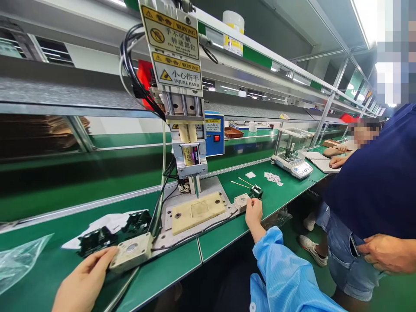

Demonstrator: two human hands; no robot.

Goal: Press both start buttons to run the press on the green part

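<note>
1. Our left hand [87, 277] is at the left block [131, 253], our right hand [254, 213] at the right block [241, 202]; fingers bunched, can't tell if either grips.
2. Dark parts [97, 240] sit around the white paper [105, 222]; another dark piece [256, 191] is by our right fingertips.
3. Mid-run, we reckon: the machine tip [197, 193] hangs above the pale fixture [182, 222]. Done versus left? Can't tell.
4. Scale [298, 169] chamber holds something dark; white tub [233, 21] contents hidden.
</note>
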